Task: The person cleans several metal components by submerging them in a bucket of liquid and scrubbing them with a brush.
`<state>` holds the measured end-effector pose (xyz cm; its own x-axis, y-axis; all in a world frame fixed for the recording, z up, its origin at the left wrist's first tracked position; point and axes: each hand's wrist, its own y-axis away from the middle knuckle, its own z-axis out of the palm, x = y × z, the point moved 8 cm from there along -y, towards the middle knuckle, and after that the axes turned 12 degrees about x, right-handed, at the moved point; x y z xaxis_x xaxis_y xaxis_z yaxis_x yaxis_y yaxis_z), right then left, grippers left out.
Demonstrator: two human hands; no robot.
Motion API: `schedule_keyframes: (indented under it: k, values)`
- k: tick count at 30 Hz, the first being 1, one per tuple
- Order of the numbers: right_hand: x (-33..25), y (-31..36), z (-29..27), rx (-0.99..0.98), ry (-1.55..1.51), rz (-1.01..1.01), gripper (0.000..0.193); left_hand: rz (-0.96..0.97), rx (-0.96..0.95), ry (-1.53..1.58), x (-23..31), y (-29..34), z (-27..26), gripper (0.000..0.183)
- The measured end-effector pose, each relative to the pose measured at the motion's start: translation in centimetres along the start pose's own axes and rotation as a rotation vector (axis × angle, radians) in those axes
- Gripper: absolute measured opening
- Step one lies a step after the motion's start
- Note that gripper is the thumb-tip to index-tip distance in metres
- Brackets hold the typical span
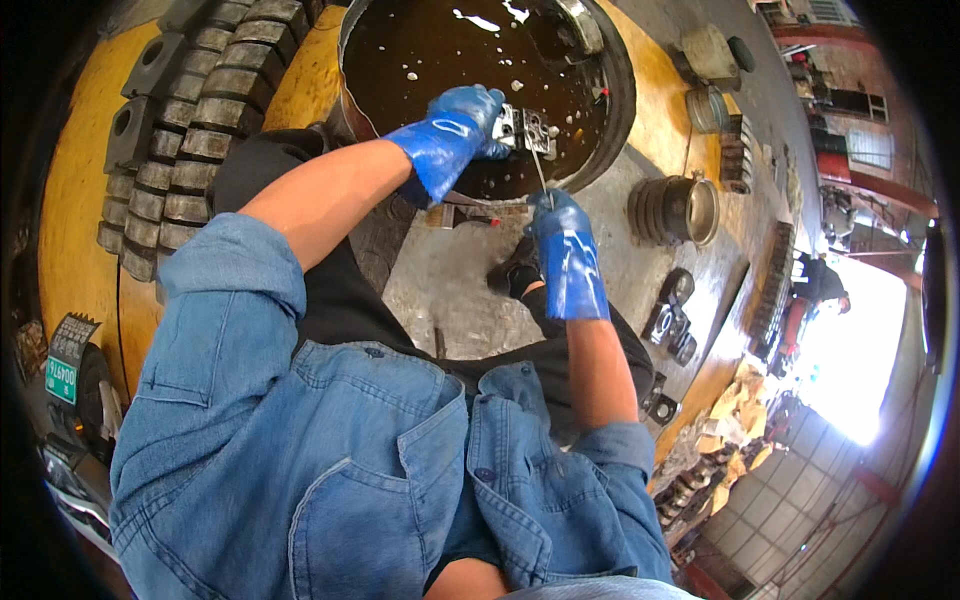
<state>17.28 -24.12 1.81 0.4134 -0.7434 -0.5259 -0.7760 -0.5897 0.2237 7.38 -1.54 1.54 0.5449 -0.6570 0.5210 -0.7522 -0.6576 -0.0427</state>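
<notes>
My left hand (pixel 462 120), in a blue rubber glove, grips a silvery cast metal part (pixel 532 130) with holes and recesses. It holds the part over a round drum (pixel 622 95) of brown liquid (pixel 430 70). My right hand (pixel 560 222), gloved the same way, is closed around a thin metal rod (pixel 541 172). The rod's far end reaches the face of the part; its exact tip is too small to make out. Pale flecks float on the liquid. Between my knees, below the drum's near rim, lies a small tool with a red end (pixel 480 220).
Rows of heavy metal blocks (pixel 225 110) stand at the left on a yellow surface. Ribbed metal cylinders (pixel 678 210) and dark machine parts (pixel 670 315) sit at the right. A motorbike (pixel 85 400) stands at lower left. Another person (pixel 820 280) is at the far right.
</notes>
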Motion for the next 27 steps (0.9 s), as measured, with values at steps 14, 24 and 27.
schedule_keyframes:
  k: [14,24,27]
  values:
    - [-1.4,-2.3,1.0,-0.082,-0.136,-0.111,0.037,-0.014,0.02,0.013,0.3,-0.2,0.3,0.055]
    - [-4.6,-0.3,-0.6,-0.016,-0.141,-0.193,0.032,0.023,0.1,-0.013,1.1,0.3,-0.8,0.057]
    - [-3.4,-0.9,-0.1,-0.031,-0.163,-0.075,0.038,0.032,0.068,-0.031,1.3,0.4,-1.3,0.06]
